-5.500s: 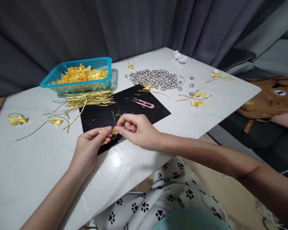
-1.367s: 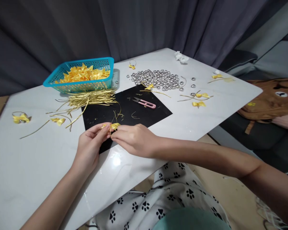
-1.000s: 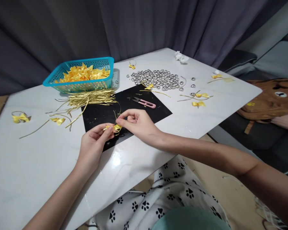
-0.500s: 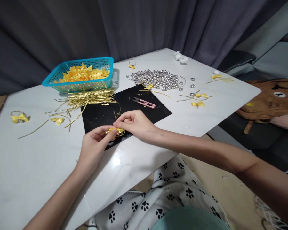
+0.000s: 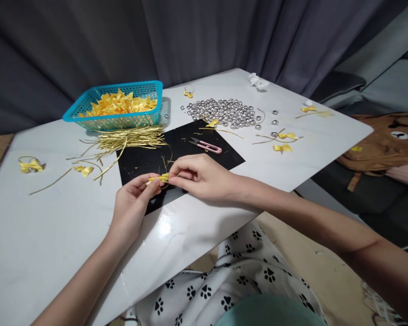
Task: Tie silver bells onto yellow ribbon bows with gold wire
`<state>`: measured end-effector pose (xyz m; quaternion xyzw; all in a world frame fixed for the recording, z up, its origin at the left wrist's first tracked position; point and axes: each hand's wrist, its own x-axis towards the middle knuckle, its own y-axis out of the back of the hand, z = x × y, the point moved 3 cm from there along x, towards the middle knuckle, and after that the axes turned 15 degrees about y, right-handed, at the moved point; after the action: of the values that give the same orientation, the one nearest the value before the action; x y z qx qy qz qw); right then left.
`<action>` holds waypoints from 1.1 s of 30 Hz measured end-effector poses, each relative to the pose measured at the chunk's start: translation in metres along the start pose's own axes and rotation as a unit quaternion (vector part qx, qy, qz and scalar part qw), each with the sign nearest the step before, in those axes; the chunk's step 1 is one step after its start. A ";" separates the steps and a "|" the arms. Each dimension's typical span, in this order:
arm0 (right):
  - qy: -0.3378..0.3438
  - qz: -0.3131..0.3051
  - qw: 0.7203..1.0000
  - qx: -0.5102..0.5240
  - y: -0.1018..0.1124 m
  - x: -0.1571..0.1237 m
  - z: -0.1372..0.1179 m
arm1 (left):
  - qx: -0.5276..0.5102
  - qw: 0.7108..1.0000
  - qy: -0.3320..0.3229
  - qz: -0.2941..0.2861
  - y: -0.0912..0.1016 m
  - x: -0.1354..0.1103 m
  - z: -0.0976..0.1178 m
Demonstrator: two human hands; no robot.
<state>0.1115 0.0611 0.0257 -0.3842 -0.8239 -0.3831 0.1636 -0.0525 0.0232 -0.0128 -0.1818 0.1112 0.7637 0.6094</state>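
Observation:
My left hand (image 5: pixel 133 204) pinches a small yellow ribbon bow (image 5: pixel 160 178) above the near edge of a black mat (image 5: pixel 204 156). My right hand (image 5: pixel 201 175) meets it from the right, fingertips pinched on a thin gold tie at the bow. Both hands hover just over the mat, close together. How the tie runs around the bow is too small to make out.
A teal basket (image 5: pixel 117 118) of yellow bows stands at the back left, with a heap of gold ties (image 5: pixel 125 140) before it. Pink snips (image 5: pixel 206 146) lie on the mat. Silver beads (image 5: pixel 224 112) and loose bows (image 5: pixel 281 141) lie on the white table (image 5: pixel 54 235).
My right hand has shifted back and forth around the bow, working the gold tie, and now pinches beside it. My left hand has kept hold of the bow and risen slightly.

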 end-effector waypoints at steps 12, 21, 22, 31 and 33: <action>0.054 0.011 0.998 -0.006 -0.001 0.022 0.005 | 0.107 0.994 -0.032 -0.009 -0.001 -0.002 0.000; -0.094 -0.014 0.995 -0.012 -0.003 0.029 0.042 | 0.108 0.994 -0.018 -0.011 -0.005 -0.004 0.003; -0.112 -0.013 0.994 -0.013 -0.002 0.027 0.045 | 0.085 0.996 -0.012 -0.007 -0.004 -0.004 0.002; -0.037 0.027 0.999 0.009 -0.003 0.012 0.005 | -0.048 0.998 0.026 0.018 0.000 -0.001 0.001; -0.007 0.016 1.000 -0.007 -0.011 0.008 -0.003 | -0.055 0.998 0.026 0.008 0.000 -0.001 0.001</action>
<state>0.0978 0.0580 0.0261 -0.4009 -0.8161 -0.3839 0.1611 -0.0528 0.0224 -0.0117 -0.2337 0.0863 0.7687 0.5891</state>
